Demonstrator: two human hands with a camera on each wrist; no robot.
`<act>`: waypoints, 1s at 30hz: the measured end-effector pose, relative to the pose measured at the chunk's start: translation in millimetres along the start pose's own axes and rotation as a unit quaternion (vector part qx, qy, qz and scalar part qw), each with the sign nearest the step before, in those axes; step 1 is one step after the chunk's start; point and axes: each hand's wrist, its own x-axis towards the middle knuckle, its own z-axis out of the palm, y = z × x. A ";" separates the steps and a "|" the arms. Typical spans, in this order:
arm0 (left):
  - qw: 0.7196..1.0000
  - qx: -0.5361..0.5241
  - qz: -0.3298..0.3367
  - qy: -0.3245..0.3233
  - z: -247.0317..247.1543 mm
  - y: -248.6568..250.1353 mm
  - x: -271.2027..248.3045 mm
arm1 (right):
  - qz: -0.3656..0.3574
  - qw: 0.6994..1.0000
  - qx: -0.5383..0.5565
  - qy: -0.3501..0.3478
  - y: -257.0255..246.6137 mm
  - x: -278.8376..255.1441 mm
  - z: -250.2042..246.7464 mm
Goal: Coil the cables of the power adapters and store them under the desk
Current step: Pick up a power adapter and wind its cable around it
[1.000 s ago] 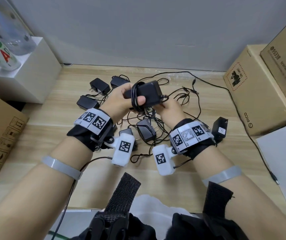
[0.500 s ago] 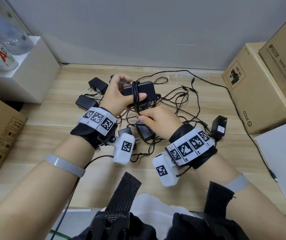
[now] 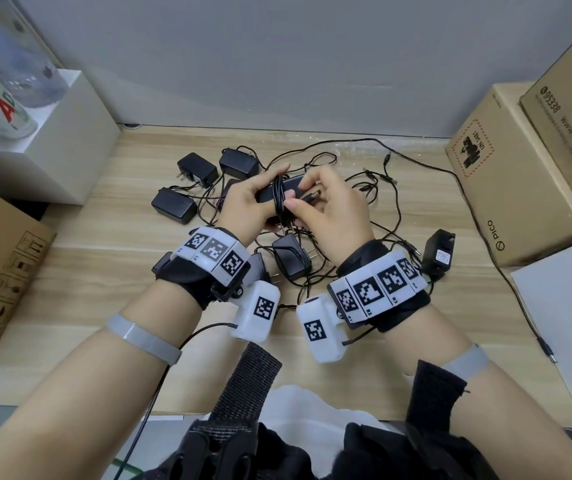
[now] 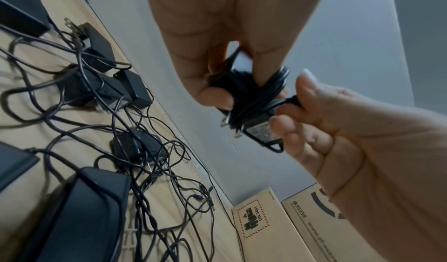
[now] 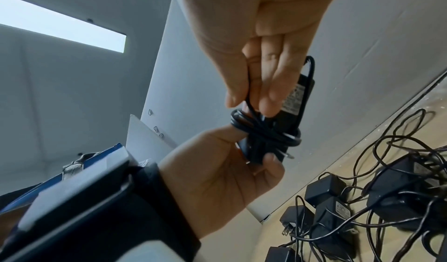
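Observation:
My left hand grips a black power adapter above the wooden desk, thumb on its near side. Its cable is wound in several turns around the adapter's middle. My right hand pinches the cable's free end with its barrel plug just right of the coil. The left wrist view shows the adapter, its prongs pointing down, and the coil. In the right wrist view the coil wraps the adapter.
Several more adapters lie on the desk in tangled loose cables. Cardboard boxes stand at the right, a white box with bottles and another carton at the left.
My right hand came up from under the adapter to its right side and now pinches the cable's plug end. The left hand keeps the adapter, slightly turned.

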 end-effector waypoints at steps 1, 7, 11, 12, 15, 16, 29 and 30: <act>1.000 -0.011 -0.004 -0.006 0.2 -0.1 0.1 | 0.006 1.000 0.003 0.011 0.3 -0.5 0.0; 0.997 -0.056 -0.036 -0.045 -1.0 -1.6 1.7 | 0.043 0.995 0.059 0.063 -1.4 0.8 -4.1; 0.994 -0.077 -0.047 -0.054 1.4 -6.1 -0.7 | 0.054 0.995 0.053 0.059 1.2 6.4 -5.4; 0.995 -0.078 -0.042 -0.053 2.3 -7.0 -0.9 | 0.053 0.997 0.038 0.052 2.0 8.0 -4.7; 0.996 -0.076 -0.030 -0.047 5.0 -8.3 -1.3 | 0.046 0.999 0.001 0.027 3.3 12.5 -2.6; 0.996 -0.073 -0.028 -0.040 5.7 -8.9 -1.2 | 0.047 0.999 -0.009 0.020 3.1 13.9 -3.0; 0.998 -0.050 0.016 -0.030 2.8 -7.5 -2.9 | 0.046 0.998 -0.043 0.004 2.3 20.4 -5.9; 0.998 -0.048 0.017 -0.030 2.6 -7.6 -3.2 | 0.048 0.998 -0.041 0.005 2.5 19.8 -5.7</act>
